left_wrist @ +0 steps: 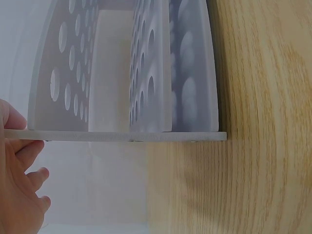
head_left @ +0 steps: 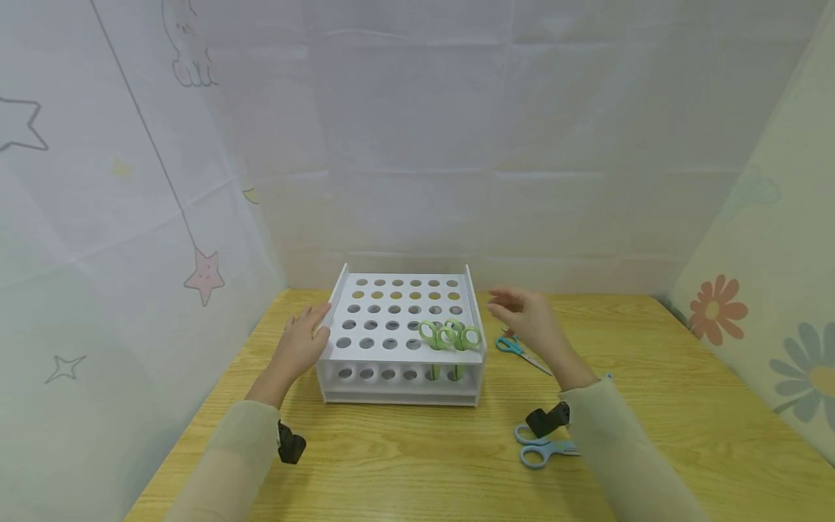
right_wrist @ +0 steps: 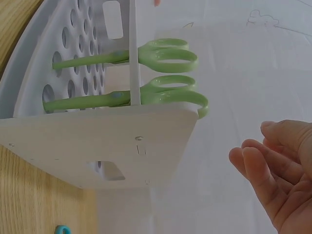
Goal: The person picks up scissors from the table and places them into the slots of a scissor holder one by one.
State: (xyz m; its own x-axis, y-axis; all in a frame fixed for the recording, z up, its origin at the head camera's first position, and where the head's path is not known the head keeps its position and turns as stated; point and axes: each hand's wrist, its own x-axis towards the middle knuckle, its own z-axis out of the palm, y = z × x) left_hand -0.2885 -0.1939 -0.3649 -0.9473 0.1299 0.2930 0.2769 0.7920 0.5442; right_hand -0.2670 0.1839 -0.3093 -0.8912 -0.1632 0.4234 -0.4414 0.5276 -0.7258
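A white rack (head_left: pixel 372 354) with rows of round holes stands on the wooden table. My left hand (head_left: pixel 300 339) grips its left side panel; the left wrist view shows the panel edge (left_wrist: pixel 122 136) between thumb and fingers (left_wrist: pixel 30 152). Two pairs of light green scissors, one pair (right_wrist: pixel 117 57) beside the other (right_wrist: pixel 117 99), hang blades down through holes at the rack's front right corner, handles above the top plate. To the right of the rack my right hand (head_left: pixel 531 319) is raised, fingers loosely bent and holding nothing.
Teal scissors (head_left: pixel 512 346) lie on the table (head_left: pixel 391 464) beneath the right hand. Light blue scissors (head_left: pixel 536 456) lie nearer me, partly hidden by the right sleeve (head_left: pixel 607 428). A patterned cloth (head_left: pixel 417 145) hangs behind the table and along both sides.
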